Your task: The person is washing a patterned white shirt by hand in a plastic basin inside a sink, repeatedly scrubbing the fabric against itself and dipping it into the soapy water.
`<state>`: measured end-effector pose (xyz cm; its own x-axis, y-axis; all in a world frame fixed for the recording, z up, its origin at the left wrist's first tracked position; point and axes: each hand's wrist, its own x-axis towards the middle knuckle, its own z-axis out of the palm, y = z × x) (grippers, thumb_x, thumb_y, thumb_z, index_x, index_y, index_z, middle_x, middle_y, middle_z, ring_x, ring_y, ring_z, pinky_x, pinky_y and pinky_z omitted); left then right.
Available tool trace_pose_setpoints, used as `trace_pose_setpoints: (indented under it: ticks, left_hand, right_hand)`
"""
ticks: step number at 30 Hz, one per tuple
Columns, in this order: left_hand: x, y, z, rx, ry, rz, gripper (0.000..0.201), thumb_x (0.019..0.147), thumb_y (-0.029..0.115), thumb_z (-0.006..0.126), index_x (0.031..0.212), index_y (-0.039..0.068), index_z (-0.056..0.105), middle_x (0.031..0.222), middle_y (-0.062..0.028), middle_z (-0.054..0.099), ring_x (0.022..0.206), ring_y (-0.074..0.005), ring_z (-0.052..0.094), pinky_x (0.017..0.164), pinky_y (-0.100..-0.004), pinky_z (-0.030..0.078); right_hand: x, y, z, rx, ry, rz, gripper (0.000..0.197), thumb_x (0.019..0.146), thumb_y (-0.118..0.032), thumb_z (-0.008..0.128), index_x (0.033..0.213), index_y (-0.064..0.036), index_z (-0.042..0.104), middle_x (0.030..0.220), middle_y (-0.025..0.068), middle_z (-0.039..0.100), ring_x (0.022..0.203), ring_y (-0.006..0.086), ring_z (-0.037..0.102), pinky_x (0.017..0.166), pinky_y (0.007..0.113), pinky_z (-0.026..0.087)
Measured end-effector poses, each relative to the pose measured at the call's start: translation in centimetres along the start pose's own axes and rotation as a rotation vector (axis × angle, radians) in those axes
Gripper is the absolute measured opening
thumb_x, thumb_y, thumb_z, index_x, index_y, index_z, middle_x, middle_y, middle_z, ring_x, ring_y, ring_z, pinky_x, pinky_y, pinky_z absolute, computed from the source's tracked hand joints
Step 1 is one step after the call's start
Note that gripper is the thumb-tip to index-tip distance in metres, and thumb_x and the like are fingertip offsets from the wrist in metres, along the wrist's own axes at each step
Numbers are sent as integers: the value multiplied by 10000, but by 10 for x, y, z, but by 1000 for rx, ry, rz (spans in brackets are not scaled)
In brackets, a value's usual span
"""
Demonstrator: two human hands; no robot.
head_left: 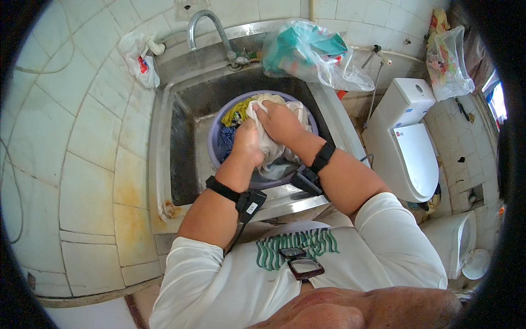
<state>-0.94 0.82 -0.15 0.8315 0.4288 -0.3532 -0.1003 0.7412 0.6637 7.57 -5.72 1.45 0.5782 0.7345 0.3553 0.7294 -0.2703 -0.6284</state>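
- We see the pale cloth (pixel 267 143) bunched inside the purple basin (pixel 213 136), which sits in the metal sink (pixel 184 123); part of the cloth is lifted into folds between the hands.
- The right hand (pixel 279 123) has its grip curled round a raised fold, thumb toward the middle of the basin.
- The left hand (pixel 247 142) sits just beside it, its grip closed on the same cloth near the thumb; its fingertips are hidden from us, so we cannot tell how tightly they press.
- We judge the cloth soft and limp: it will give wherever we push and hold no shape of its own.
- Dry, it should be light; soaked, we would expect it to drag and turn slippery. We cannot tell for certain how wet it is.
- We would take hold of a thick, gathered fold with the whole palm, since a thin pinch could slip or strain the weave.
- Two holds close together, as here, should let us control a short stretch while the rest hangs loose.
- The yellow cloth (pixel 234 115) and dark blue cloth (pixel 226 140) lie close on the left, so we would keep their folds out of our fingers.
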Motion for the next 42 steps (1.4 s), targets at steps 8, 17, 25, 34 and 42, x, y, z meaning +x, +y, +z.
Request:
trace_pose_setpoints:
  ticks: [8, 17, 25, 34, 42]
  left_hand:
    - [-15, 0, 5, 22, 67, 141, 384, 943, 343, 351, 1156, 68, 514, 1103, -112, 589, 1010, -267, 577, 876, -435, 463]
    - [-5, 0, 2, -31, 49, 115, 403, 938, 388, 383, 1130, 73, 545, 1114, -109, 601, 987, -279, 589, 878, -458, 454]
    - [2, -7, -7, 161, 19, 281, 410, 959, 379, 368, 1159, 52, 515, 1085, -111, 594, 955, -249, 595, 820, -407, 476]
    - [-7, 2, 0, 272, 98, 722, 294, 980, 302, 378, 964, 34, 497, 883, -63, 540, 807, -139, 518, 740, -288, 427]
    - [5, 22, -19, 303, 242, 793, 309, 982, 332, 381, 914, 45, 474, 838, -37, 503, 755, -125, 480, 697, -283, 420]
  right_hand:
    - [-13, -27, -7, -35, -80, -166, 359, 859, -416, 519, 820, -68, 597, 709, 232, 594, 704, 433, 575, 638, 486, 459]
    - [-6, -18, -10, 8, -66, -73, 420, 913, -413, 433, 855, -32, 600, 764, 243, 610, 746, 429, 587, 668, 507, 456]
    - [0, -9, -5, 154, 25, -80, 409, 913, -391, 439, 860, -22, 607, 774, 260, 602, 772, 442, 575, 698, 497, 449]
    - [7, 23, 11, 416, 126, -179, 360, 913, -326, 488, 955, 15, 595, 894, 251, 616, 856, 384, 598, 761, 414, 460]
    - [-3, -2, -11, 403, -322, -138, 339, 845, -305, 603, 995, -1, 611, 946, 203, 630, 887, 291, 605, 798, 356, 453]
